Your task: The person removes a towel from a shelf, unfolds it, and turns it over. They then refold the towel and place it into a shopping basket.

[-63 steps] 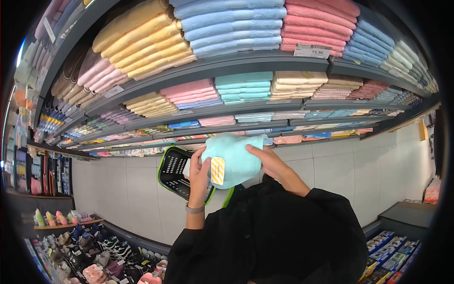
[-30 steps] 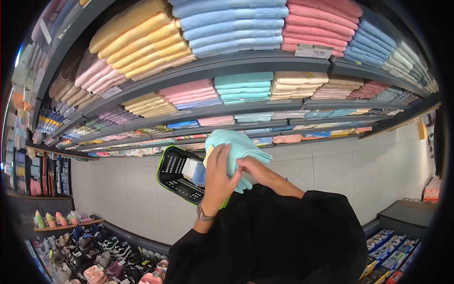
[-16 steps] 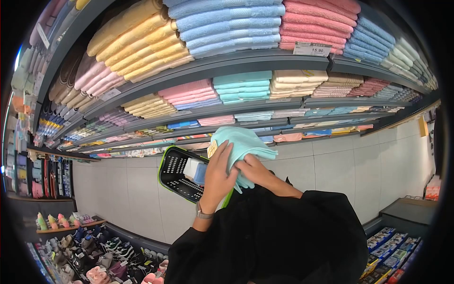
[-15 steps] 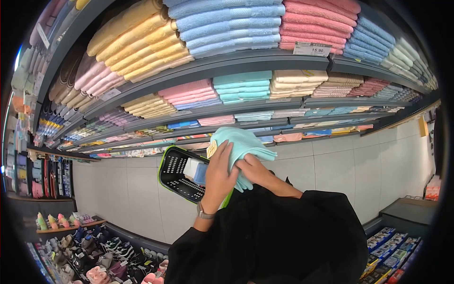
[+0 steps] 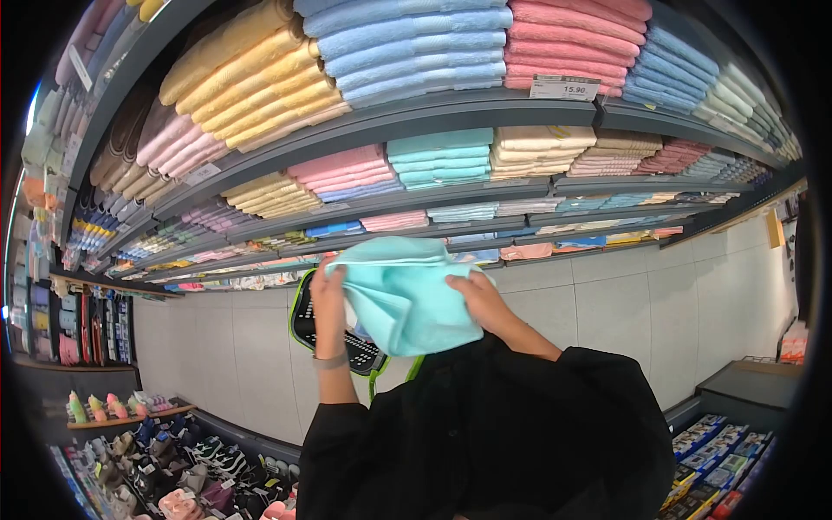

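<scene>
A turquoise towel (image 5: pixel 403 299) hangs partly spread and creased between my two hands. My left hand (image 5: pixel 328 290) grips its left edge, with the fingers closed and slightly blurred. At the right edge, my right hand (image 5: pixel 472 293) pinches the cloth. Behind and below the towel is a black basket with a green rim (image 5: pixel 303 325); the towel and my left forearm cover much of it. Folded turquoise towels (image 5: pixel 440 158) sit in a stack on the shelf in front of me.
Shelves (image 5: pixel 468 110) full of folded yellow, blue and pink towels curve across the front. Pale floor tiles (image 5: pixel 607 303) lie below. Shoes (image 5: pixel 199 468) fill a rack at the lower left, and boxed goods (image 5: pixel 715 459) stand at the lower right.
My hands have moved apart, the left one to the left and the right one slightly right. The bunched towel is now opened wider between them and covers more of the basket.
</scene>
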The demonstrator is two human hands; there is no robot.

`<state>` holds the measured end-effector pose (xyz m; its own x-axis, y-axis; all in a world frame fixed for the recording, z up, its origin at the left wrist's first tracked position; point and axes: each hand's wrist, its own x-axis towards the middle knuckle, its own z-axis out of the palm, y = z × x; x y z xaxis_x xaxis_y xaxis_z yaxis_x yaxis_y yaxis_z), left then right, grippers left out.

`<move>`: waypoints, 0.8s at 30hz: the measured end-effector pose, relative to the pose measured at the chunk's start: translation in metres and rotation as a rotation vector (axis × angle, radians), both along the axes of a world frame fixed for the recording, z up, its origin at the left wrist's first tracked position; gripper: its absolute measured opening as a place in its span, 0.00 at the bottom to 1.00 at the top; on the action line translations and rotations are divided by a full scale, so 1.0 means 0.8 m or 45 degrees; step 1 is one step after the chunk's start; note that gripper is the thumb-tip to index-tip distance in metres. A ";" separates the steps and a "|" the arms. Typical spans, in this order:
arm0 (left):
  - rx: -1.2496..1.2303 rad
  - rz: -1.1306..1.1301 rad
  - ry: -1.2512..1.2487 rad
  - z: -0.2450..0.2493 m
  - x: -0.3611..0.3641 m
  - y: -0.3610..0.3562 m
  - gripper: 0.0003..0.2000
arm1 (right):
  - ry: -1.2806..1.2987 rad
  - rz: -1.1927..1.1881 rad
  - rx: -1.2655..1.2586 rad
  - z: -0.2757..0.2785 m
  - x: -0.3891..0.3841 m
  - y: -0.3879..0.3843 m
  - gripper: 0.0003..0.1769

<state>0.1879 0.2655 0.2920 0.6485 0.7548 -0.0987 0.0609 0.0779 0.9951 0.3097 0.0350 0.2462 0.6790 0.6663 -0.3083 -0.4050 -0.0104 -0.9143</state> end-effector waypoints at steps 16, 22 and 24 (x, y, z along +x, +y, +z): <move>-0.858 -0.122 0.364 -0.184 -0.077 0.014 0.17 | 0.604 -0.115 0.226 0.021 0.042 -0.041 0.15; -1.057 -0.095 0.312 -0.198 -0.094 -0.001 0.18 | 0.625 0.033 0.083 -0.023 0.046 -0.052 0.16; -1.063 -0.092 0.290 -0.195 -0.098 0.005 0.18 | 0.645 0.024 0.081 -0.012 0.044 -0.054 0.17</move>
<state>0.1098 0.2699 0.1360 0.5893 0.3353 -0.7351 0.2846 0.7653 0.5773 0.3446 -0.0078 0.2369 0.4421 0.7053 -0.5541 -0.7980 0.0272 -0.6020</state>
